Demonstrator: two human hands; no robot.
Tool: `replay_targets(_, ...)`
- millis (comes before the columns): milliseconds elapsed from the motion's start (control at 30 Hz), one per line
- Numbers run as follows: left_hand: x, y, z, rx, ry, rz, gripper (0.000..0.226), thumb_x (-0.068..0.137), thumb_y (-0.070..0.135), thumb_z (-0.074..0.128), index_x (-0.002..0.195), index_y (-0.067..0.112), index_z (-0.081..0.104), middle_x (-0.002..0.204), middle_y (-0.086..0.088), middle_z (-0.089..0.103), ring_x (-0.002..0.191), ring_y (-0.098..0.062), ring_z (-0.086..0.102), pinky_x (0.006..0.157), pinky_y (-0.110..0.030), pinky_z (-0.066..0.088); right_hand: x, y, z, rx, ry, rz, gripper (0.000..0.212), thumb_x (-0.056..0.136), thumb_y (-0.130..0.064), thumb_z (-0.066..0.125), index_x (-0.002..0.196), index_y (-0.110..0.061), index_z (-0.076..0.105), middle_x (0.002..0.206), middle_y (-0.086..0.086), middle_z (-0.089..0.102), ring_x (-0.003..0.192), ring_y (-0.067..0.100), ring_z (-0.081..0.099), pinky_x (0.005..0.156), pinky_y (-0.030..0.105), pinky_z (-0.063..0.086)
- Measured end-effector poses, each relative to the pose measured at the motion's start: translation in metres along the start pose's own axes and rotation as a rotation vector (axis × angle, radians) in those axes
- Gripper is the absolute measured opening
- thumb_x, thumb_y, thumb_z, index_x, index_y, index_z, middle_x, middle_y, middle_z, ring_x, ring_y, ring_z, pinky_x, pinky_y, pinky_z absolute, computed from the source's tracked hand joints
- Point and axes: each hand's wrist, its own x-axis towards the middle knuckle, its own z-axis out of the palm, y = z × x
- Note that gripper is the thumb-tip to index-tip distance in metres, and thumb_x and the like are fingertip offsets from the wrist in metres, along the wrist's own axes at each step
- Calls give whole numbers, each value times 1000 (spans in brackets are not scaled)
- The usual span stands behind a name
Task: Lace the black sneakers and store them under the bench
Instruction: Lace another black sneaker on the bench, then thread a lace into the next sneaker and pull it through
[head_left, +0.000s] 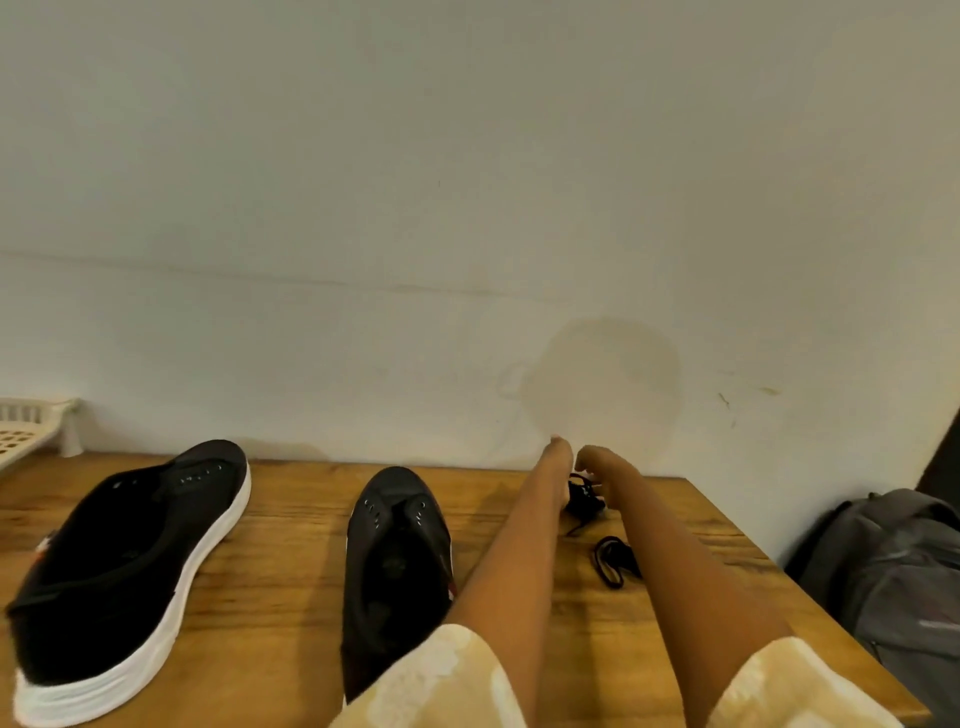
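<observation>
Two black sneakers, white soles, eyelets unlaced, upright on the wooden bench (270, 613): left sneaker (130, 561) angled, right sneaker (397, 571) toe toward wall. One black lace bundle (586, 498) near the far edge, second lace (613, 562) coiled just nearer.

Dim, warm light falls on my bench (270, 597), and my arms throw soft shadows across its right half. The picture is slightly blurred throughout. Wide-angle distortion stretches my forearms and bows the bench's front corners; the wall (467, 182) shows no glare.
</observation>
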Motion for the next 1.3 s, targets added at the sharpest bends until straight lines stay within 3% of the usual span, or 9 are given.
replay_targets(133,-22,14,-14,72,5,88,56,104,36,16,149,2,12,157,-17,13,143,-31,19,116,-37,18,-4,-27,1,-134,134,-43,45,98,-16,39,137,5,36,144,21,38,131,37,37,109,41,32)
replay_targets(300,-63,27,-49,629,245,418,35,96,11,36,126,-1,49,130,-19,54,116,-31,54,94,-35,45,-40,-48,32,-144,29,-189,16,92,-7,46,99,0,58,92,17,62,70,24,60,61,32,50)
replay_targets(467,-138,15,-128,1340,531,470,44,90,22,50,132,8,44,132,-16,47,120,-33,47,97,-41,41,-114,-45,68,-562,-290,-162,44,96,-30,51,132,-4,46,132,16,48,93,25,59,64,33,53)
replay_targets(567,-175,0,-163,1261,324,221,54,93,22,51,139,1,32,129,-17,44,107,-34,53,79,-36,45,-149,-39,87,-689,-463,-50,68,88,-47,59,143,-14,36,144,11,38,114,33,55,80,38,56)
replay_targets(667,-186,-22,-183,962,196,69,46,93,21,56,131,0,42,131,-22,50,103,-34,60,80,-36,53,-169,-28,108,-796,-399,-133,51,91,-31,60,135,-9,46,138,15,45,117,37,53,86,40,54)
replay_targets(800,-185,-35,-193,896,306,219,19,96,13,46,108,-1,51,100,-19,58,106,-37,58,81,-39,50,-169,-16,131,-835,-37,-399,31,88,-11,50,117,-4,57,114,20,63,101,35,62,87,43,54)
replay_targets(900,-181,-27,-209,1043,486,360,32,93,11,44,123,1,47,120,-20,56,108,-35,57,80,-36,47,-162,-19,147,-686,-34,-436,34,87,-2,45,118,-6,57,110,21,64,95,37,64,83,47,55)
replay_targets(1200,-157,-12,-231,1136,561,418,29,92,11,45,118,0,50,108,-18,60,96,-31,60,74,-33,46,-122,-24,183,-797,51,-517,23,88,-17,44,105,-11,57,88,8,59,82,27,60,64,33,50)
replay_targets(1300,-169,-2,-236,1082,605,508,28,94,15,45,117,0,51,116,-19,60,105,-33,59,77,-35,46,-134,-35,198,-824,167,-664,29,95,-25,42,118,-15,57,112,10,58,107,29,53,85,37,44)
